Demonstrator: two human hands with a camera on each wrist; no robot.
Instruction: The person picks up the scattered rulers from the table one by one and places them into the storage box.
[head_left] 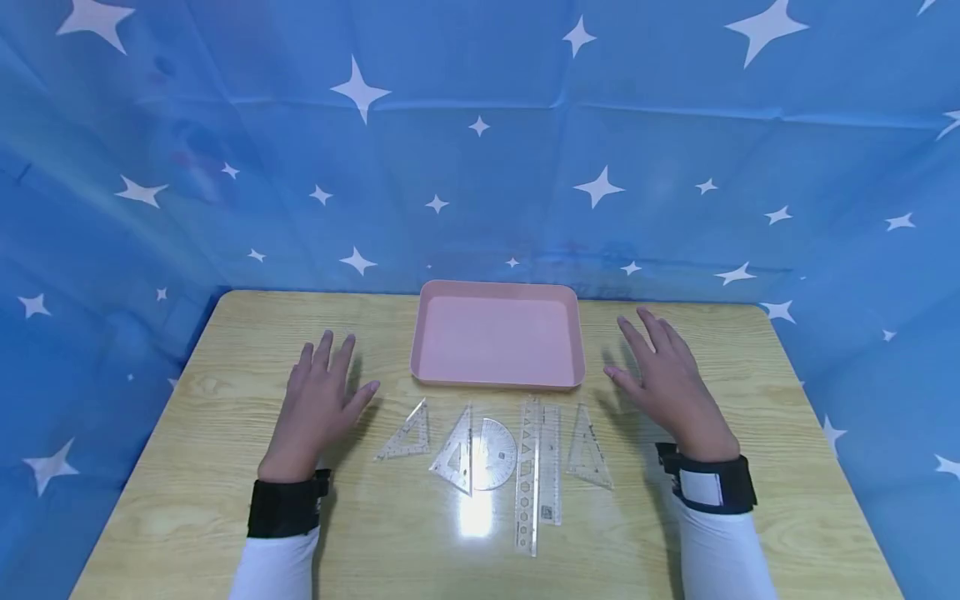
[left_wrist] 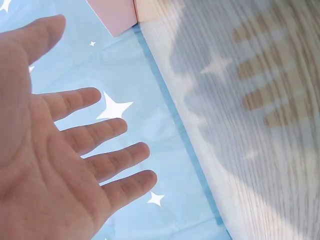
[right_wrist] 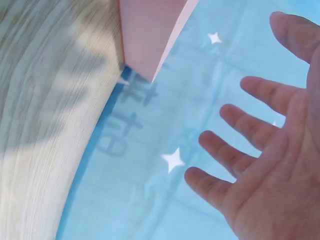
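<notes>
Nearest the wrist cameras are my left hand (left_wrist: 52, 155) and right hand (right_wrist: 275, 162), fingers spread apart and holding nothing. Between them on the table (head_left: 765, 400), on my side of a pink tray (head_left: 497, 336), lie two clear rulers (head_left: 527, 475), three triangles (head_left: 462, 437) and a protractor (head_left: 498, 454). I'd expect thin plastic: light, stiff, slippery, maybe brittle, best pinched by the edges. Only the head view shows these measuring pieces; the wrist views show my palms, which it hides, and part of the tray.
</notes>
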